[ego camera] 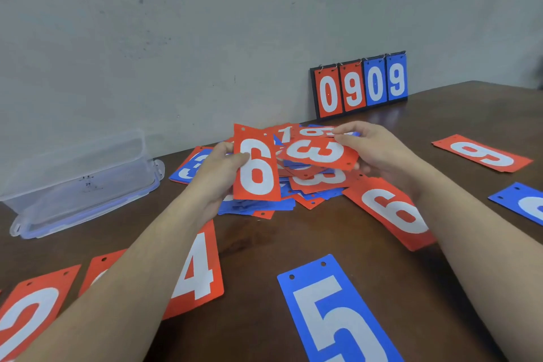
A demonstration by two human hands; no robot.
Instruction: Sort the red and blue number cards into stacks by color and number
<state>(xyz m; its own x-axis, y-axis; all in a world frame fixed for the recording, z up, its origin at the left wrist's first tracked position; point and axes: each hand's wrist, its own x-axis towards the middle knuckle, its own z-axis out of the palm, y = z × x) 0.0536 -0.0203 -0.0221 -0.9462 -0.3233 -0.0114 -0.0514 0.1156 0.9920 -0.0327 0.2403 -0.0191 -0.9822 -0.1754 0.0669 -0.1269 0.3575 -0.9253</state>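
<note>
We see a clear plastic box (79, 173) lying upside down at middle left. Our left hand (219, 169) pinches a red 6 card (256, 167); our right hand (373, 147) holds a red 3 card (318, 153) above the mixed card pile (296, 185) at the middle.

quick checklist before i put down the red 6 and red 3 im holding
1. Left hand has a firm grip on the red 6 card: ok, thumb on its face.
2. Right hand holds the red 3 card: ok, pinched at its far edge.
3. A red 6 already laid out to match: ok, flat on the table right of the pile.
4. A laid-out red 3 to match: cannot tell, another red 3 lies in the pile.
5. Only one card in each hand: cannot tell.
6. Bare table for a new stack: ok, in front of the pile.
</note>
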